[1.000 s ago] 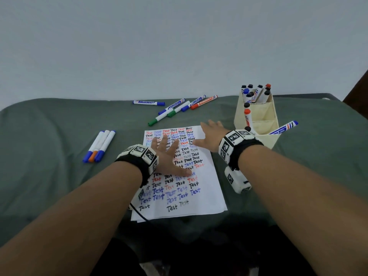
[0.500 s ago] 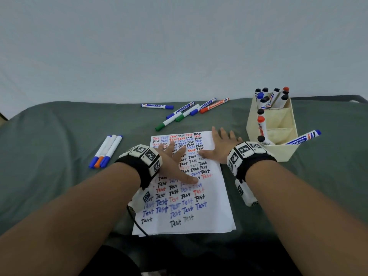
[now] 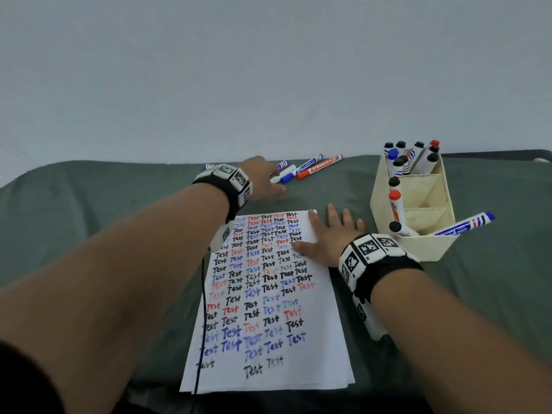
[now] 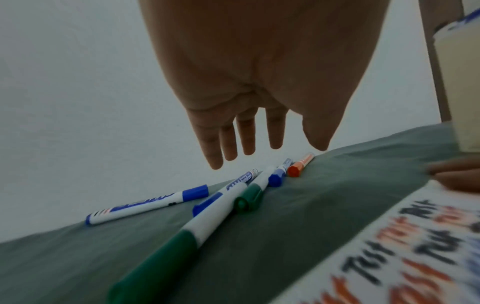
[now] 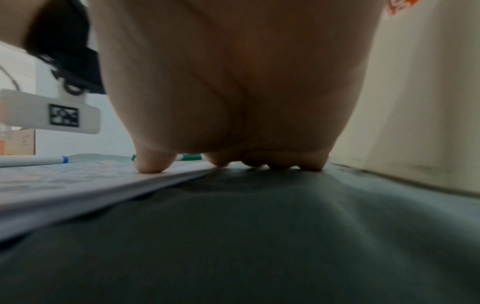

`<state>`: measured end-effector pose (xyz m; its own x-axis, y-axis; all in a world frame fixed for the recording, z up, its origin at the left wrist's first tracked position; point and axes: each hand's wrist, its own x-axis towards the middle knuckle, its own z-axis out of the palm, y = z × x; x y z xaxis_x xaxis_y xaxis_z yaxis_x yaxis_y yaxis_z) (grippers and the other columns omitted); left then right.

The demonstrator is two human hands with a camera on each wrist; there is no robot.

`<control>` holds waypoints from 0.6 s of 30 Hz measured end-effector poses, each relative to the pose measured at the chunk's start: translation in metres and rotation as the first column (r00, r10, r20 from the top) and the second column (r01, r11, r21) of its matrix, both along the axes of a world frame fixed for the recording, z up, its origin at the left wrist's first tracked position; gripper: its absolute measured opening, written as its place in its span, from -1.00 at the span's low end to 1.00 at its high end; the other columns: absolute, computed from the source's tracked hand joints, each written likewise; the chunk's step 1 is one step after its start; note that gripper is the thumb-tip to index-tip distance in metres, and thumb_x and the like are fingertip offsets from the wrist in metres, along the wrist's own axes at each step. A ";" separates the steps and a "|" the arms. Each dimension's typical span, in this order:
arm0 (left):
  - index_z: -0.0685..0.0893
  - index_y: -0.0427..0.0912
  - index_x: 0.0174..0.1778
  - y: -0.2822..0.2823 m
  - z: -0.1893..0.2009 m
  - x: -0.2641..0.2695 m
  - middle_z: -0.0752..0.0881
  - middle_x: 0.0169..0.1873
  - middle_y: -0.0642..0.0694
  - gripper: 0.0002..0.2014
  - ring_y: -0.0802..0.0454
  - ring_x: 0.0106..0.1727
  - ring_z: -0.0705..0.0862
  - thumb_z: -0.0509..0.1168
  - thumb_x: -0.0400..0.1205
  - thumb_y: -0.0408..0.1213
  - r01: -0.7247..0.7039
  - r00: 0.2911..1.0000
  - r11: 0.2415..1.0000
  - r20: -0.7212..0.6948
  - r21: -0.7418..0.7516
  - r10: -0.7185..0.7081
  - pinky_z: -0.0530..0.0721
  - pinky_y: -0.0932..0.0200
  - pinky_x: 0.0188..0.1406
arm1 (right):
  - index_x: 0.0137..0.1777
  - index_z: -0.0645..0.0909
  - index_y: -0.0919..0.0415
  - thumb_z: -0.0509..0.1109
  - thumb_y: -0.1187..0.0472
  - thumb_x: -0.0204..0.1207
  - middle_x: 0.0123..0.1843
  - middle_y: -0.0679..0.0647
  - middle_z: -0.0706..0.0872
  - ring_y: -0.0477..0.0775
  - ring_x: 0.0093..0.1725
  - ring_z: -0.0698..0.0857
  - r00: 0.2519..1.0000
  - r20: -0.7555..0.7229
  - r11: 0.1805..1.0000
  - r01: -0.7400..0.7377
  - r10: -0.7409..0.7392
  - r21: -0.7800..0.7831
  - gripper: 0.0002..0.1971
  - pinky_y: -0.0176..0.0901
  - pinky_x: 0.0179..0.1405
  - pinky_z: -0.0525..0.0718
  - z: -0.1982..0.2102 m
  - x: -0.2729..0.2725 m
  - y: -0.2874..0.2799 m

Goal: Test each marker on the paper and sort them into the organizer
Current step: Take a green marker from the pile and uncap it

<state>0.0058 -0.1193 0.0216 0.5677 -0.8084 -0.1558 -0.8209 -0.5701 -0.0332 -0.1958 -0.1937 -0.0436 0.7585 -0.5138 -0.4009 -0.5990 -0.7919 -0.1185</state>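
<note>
While the left hand hovered with straight, spread fingers above the loose markers near the top middle of the head view, it held nothing. In the left wrist view those markers lay on the green-covered bench just under the fingertips: a green marker nearest the camera, a blue-capped marker to its left, two more blue ones behind, and an orange marker farthest back.

The right hand lay flat and spread at the centre right of the head view, its thumb pressing the right edge of the paper and its other fingers on the bench cloth beside it. The paper, filled with rows of the word "Test" in black, blue and red, sat in the lower middle.

At the right of the frame stood the cream organizer, just beside the right hand. Its far compartment held a cluster of upright markers; a red-capped marker stood nearer, and a blue marker leaned out over its front right rim.
</note>
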 end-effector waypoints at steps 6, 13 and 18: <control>0.45 0.20 0.62 -0.064 -0.014 0.018 0.49 0.43 -0.18 -0.42 -0.23 0.40 0.56 0.28 0.66 0.21 0.065 0.998 0.998 -0.012 -0.002 -0.065 0.57 -0.13 0.37 | 0.78 -0.34 -0.17 -0.01 -0.61 0.52 0.81 0.11 -0.40 0.34 0.77 -0.34 1.000 -0.023 0.999 -0.018 0.019 0.031 0.00 0.41 0.71 -0.24 -0.002 0.001 -0.003; 0.09 0.33 0.73 -0.114 -0.036 0.033 0.18 0.73 -0.18 -0.36 -0.34 0.66 0.28 0.16 0.74 0.18 0.136 0.991 0.989 -0.001 0.050 -0.137 0.28 -0.18 0.63 | 0.76 -0.39 -0.18 -0.05 -0.63 0.50 0.80 0.09 -0.43 0.34 0.76 -0.37 1.000 -0.013 0.999 -0.023 0.024 0.035 0.00 0.39 0.70 -0.30 -0.008 0.001 -0.005; -0.01 0.23 0.77 -0.121 -0.049 0.042 0.11 0.76 -0.20 -0.41 -0.33 0.67 0.29 0.06 0.83 0.04 0.203 0.979 0.968 -0.010 0.150 -0.204 0.26 -0.09 0.64 | 0.76 -0.40 -0.19 -0.05 -0.63 0.50 0.79 0.09 -0.45 0.34 0.76 -0.39 0.999 -0.029 0.999 -0.019 0.020 0.043 0.00 0.39 0.70 -0.32 -0.007 0.001 -0.004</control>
